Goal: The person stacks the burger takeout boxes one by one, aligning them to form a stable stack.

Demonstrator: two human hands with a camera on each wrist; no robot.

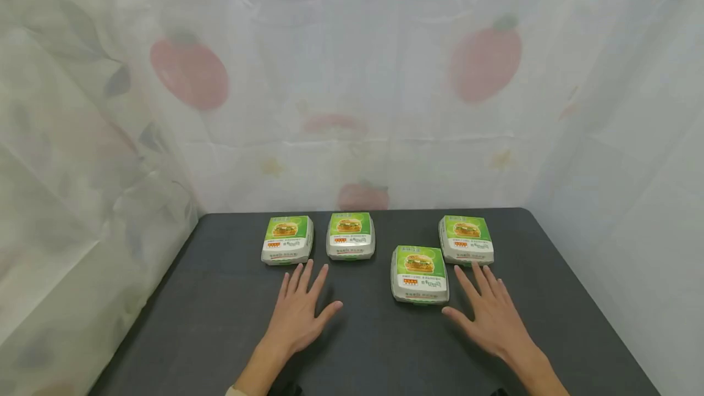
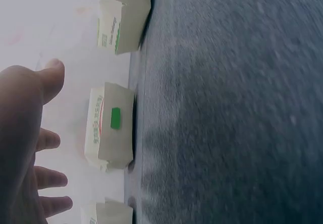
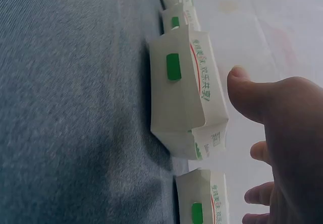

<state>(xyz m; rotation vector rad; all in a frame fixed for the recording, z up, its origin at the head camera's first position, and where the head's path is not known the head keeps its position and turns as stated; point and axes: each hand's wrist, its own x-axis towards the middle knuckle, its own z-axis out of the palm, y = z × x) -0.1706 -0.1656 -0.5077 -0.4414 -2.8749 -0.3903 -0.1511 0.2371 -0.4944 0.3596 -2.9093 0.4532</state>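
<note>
Several white and green burger boxes lie lids up on a dark table. My left hand (image 1: 299, 313) is held over the table with its fingers spread, holding nothing. Its fingertips reach toward the far-left burger box (image 1: 288, 240); a second burger box (image 1: 351, 236) sits just right of that one. Fingers likewise spread, my right hand (image 1: 489, 316) holds nothing. Its thumb is beside the nearest burger box (image 1: 420, 275), and its fingertips overlap the front edge of the far-right burger box (image 1: 466, 239) in the head view. Green tabs show on the box fronts in both wrist views.
The dark table (image 1: 363, 347) has rounded far corners. Behind it hangs a pale curtain (image 1: 352, 78) with red fruit prints, and more sheeting closes in the left (image 1: 82, 200) and right (image 1: 632, 170) sides.
</note>
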